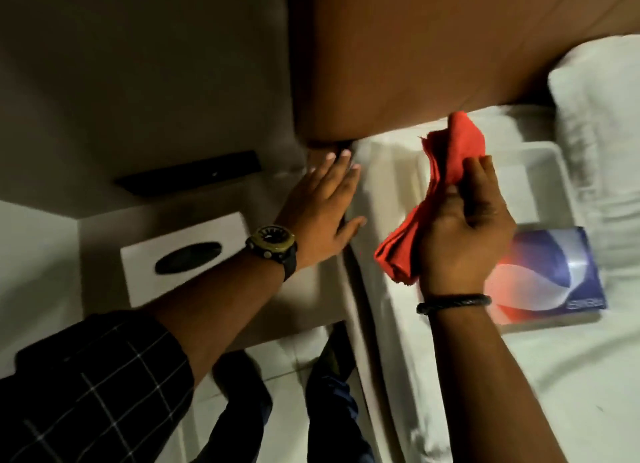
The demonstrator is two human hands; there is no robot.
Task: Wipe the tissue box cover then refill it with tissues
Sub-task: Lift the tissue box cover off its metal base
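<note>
Standing between a bedside table and a bed, a person looks down at their two bare hands in a dim room. The right hand (465,241) is raised over the bed, fingers curled around a folded red cloth (440,192), thumb pressing it against the palm. The left hand (322,206), with a watch (273,246) on the wrist, is spread flat, fingers pointing away, over the gap between table and mattress; whether it touches anything cannot be told.

The white tissue box cover (183,258), with its dark oval slot facing up, sits on the bedside table (304,300), just beside the left forearm and untouched by either hand. A blue, white and red pack of tissues (554,275) lies on the white bed sheet (571,376) near the right wrist. A white tray (540,164) rests further up the bed near a pillow (599,116).

This looks like the very start of the wiping step: cloth in hand, cover not yet touched. The next move likely calls for steadying the cover with the left hand and bringing the cloth across to its top and sides; refilling comes afterward.
</note>
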